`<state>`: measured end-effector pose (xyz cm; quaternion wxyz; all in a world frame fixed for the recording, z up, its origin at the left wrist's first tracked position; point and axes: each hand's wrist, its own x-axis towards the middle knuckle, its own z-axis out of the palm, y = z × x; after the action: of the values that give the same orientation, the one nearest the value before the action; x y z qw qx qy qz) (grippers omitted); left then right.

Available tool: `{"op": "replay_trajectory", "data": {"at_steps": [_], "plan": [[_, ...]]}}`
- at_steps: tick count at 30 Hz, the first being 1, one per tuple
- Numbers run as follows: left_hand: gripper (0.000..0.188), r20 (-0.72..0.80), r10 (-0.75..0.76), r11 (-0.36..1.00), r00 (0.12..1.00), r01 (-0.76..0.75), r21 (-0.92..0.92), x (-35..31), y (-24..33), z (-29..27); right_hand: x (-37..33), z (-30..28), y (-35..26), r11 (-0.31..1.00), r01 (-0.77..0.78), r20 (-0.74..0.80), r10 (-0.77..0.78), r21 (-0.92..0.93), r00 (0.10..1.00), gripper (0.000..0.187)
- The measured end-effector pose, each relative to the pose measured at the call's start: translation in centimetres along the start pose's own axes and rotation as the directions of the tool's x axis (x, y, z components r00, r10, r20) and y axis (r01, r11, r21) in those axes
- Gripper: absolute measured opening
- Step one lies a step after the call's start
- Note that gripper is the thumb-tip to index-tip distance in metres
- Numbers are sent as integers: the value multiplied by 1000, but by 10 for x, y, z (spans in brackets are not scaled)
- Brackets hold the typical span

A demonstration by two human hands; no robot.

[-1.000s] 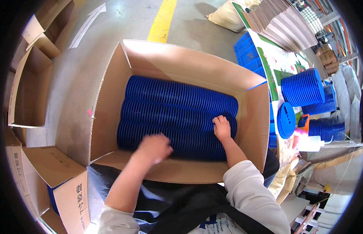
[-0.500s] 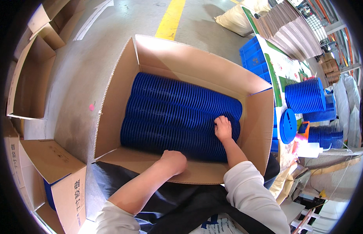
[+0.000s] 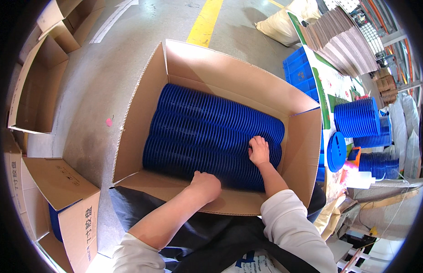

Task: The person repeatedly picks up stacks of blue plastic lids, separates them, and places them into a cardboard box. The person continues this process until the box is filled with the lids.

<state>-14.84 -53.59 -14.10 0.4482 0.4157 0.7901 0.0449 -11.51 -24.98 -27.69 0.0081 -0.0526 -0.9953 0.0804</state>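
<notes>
An uncovered cardboard box stands in front of me. Inside it, blue plastic discs are set on edge in long rows packed side by side. My right hand rests on the discs toward the right end, its fingers bent down against their rims and closed. Along the near side of the rows is my left hand, closed like a fist with the thumb side up; its fingertips are hidden, and I cannot make out what they grip.
To the right, a table holds stacks of blue discs, one loose blue disc, a white bottle and a pile of cardboard sheets. Blue crates stand beside it. More cardboard boxes line the left; a pale sack lies beyond.
My left hand has shifted slightly right and up along the near row. My right hand stays at nearly the same place on the discs. The whole view has moved a little.
</notes>
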Motion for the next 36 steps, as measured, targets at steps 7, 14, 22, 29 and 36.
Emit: {"op": "replay_trajectory", "data": {"at_steps": [7, 14, 22, 29, 36], "plan": [[37, -2, -2, 1000, 1000, 2, -3, 0, 1, -3, 1, 5, 1, 999, 25, 12, -25, -21, 1000, 22], [36, 12, -6, 1000, 1000, 7, -8, 0, 1, -4, 7, 2, -8, 999, -1, 29, 0, 34, 1000, 23], [31, 20, -13, 1000, 1000, 13, -12, 0, 2, -6, 9, 5, -9, 990, 127, -30, -125, 59, 992, 29], [27, 27, -7, 1000, 1000, 7, -12, 0, 2, -7, 12, 3, -12, 995, 95, -16, -95, 20, 995, 25], [37, -5, -8, 999, 1000, 8, -34, 1, 0, -4, 20, 3, -26, 998, 53, -8, -53, 30, 999, 23]]}}
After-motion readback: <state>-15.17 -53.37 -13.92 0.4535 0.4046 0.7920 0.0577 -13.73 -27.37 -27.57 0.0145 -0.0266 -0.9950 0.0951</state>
